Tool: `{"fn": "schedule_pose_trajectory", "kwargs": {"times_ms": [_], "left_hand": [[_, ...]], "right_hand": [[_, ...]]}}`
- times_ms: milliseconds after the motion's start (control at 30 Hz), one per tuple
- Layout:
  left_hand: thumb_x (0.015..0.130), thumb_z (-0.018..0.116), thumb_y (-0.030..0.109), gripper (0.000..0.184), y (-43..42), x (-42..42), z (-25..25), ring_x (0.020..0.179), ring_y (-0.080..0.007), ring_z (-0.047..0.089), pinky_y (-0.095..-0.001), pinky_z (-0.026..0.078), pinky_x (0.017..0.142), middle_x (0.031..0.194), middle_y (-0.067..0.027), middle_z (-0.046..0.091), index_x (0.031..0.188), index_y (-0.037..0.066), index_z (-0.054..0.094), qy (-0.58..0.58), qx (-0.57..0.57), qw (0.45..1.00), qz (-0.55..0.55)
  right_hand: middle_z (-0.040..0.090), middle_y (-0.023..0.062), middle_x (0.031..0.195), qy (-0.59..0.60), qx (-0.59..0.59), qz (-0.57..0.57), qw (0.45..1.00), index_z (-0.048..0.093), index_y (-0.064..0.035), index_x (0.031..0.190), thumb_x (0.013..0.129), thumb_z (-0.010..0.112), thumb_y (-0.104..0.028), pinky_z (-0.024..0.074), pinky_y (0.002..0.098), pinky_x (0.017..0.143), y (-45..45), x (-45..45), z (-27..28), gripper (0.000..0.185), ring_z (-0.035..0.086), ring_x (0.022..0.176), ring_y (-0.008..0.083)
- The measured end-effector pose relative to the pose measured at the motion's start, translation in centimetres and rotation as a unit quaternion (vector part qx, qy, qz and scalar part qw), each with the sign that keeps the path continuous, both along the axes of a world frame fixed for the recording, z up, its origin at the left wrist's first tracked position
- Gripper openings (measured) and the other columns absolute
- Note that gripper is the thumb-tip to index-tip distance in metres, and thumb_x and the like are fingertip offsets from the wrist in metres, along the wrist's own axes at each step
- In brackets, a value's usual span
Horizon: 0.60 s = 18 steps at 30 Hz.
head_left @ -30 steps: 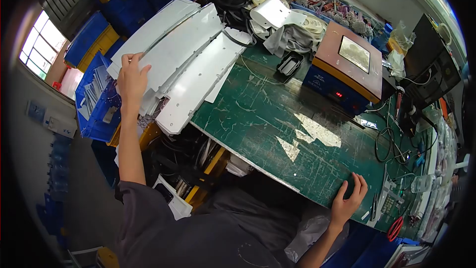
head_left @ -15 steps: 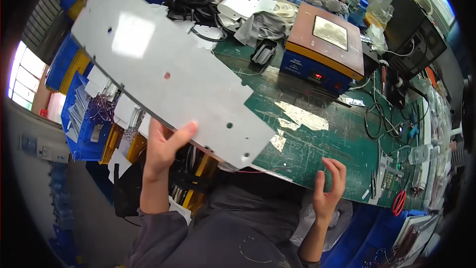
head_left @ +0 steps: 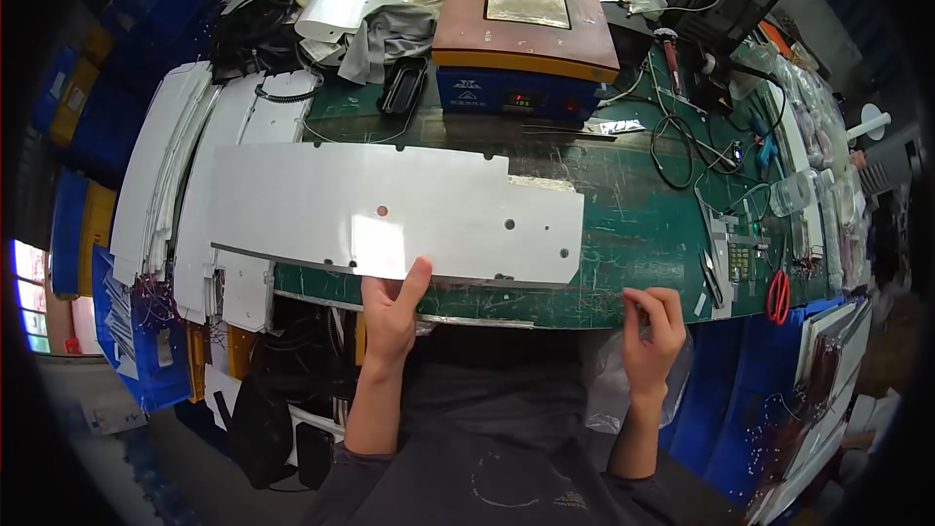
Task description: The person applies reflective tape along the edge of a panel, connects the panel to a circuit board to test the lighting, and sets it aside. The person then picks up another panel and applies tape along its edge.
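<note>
My left hand (head_left: 392, 317) grips the near edge of a long white panel (head_left: 292, 197), with the thumb on top and the fingers beneath. The panel has small holes, edge notches and a stepped right end. It is held over the green bench top, nearly level across my view. To the right of the panel, near the bench's front edge, my right hand (head_left: 654, 343) is raised and apart from it. Its fingers are curled and the thumb meets the index finger; whatever may be between them is too small to make out.
A hot plate (head_left: 526, 49) with a lit red display stands at the back. Stacked white panels (head_left: 161, 175) lie at the left. Red-handled scissors (head_left: 778, 296), tweezers (head_left: 712, 278), a clear bottle (head_left: 794, 195) and cables (head_left: 677, 151) are on the right. A blue bin (head_left: 146, 331) sits lower left.
The panel has swung from a steep tilt to nearly level and lower over the bench. My left hand moved right with it. My right hand's thumb and index finger have closed together. The view has shifted.
</note>
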<state>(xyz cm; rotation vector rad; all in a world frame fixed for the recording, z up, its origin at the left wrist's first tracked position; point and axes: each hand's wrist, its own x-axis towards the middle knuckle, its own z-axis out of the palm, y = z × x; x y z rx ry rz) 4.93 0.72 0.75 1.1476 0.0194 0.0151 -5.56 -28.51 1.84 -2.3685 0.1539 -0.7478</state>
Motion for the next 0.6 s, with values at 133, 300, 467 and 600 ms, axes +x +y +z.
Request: {"fn": "schedule_pose_trajectory", "kwargs": {"times_ms": [133, 300, 467, 600], "left_hand": [[0.105, 0.073, 0.014, 0.033, 1.4, 0.2, -0.7, 0.095, -0.0162, 0.07, -0.032, 0.058, 0.082, 0.112, -0.0093, 0.073, 0.132, -0.002, 0.063, -0.013, 0.042, 0.999, -0.007], [0.104, 0.077, 0.017, 0.028, 3.7, 1.3, -1.2, 0.088, -0.0157, 0.071, -0.0314, 0.059, 0.08, 0.103, -0.008, 0.073, 0.121, -0.002, 0.068, 0.006, 0.076, 0.995, -0.06], [0.098, 0.083, 0.014, 0.036, 2.8, 1.7, -2.7, 0.09, -0.0154, 0.071, -0.031, 0.06, 0.081, 0.106, -0.0082, 0.073, 0.124, -0.003, 0.065, -0.001, 0.091, 0.987, -0.134], [0.097, 0.086, 0.017, 0.043, 2.7, 1.9, -2.7, 0.089, -0.0157, 0.072, -0.0308, 0.06, 0.081, 0.105, -0.0082, 0.072, 0.126, -0.002, 0.062, -0.002, 0.095, 0.988, -0.119]], "right_hand": [[0.063, 0.0099, 0.102, -0.014, -0.083, -0.091, 0.992, 0.076, 0.001, 0.106, 0.093, 0.075, 0.009, 0.0539, 0.0313, 0.074, -5.7, -2.0, -1.6, 0.015, 0.065, 0.084, 0.0208], [0.065, 0.0097, 0.104, -0.007, -0.154, -0.226, 0.962, 0.077, 0.0009, 0.111, 0.1, 0.071, 0.003, 0.0537, 0.0342, 0.076, -15.2, -5.7, -4.2, 0.013, 0.067, 0.091, 0.0225], [0.067, 0.0088, 0.104, 0.003, -0.179, -0.271, 0.946, 0.078, -0.0011, 0.112, 0.101, 0.072, 0.0, 0.0533, 0.0341, 0.075, -17.4, -6.4, -4.4, 0.013, 0.067, 0.087, 0.0215], [0.071, 0.0092, 0.103, -0.009, -0.166, -0.276, 0.947, 0.078, 0.0001, 0.112, 0.102, 0.071, -0.002, 0.0545, 0.0342, 0.078, -16.2, -5.3, -4.1, 0.012, 0.068, 0.088, 0.0214]]}}
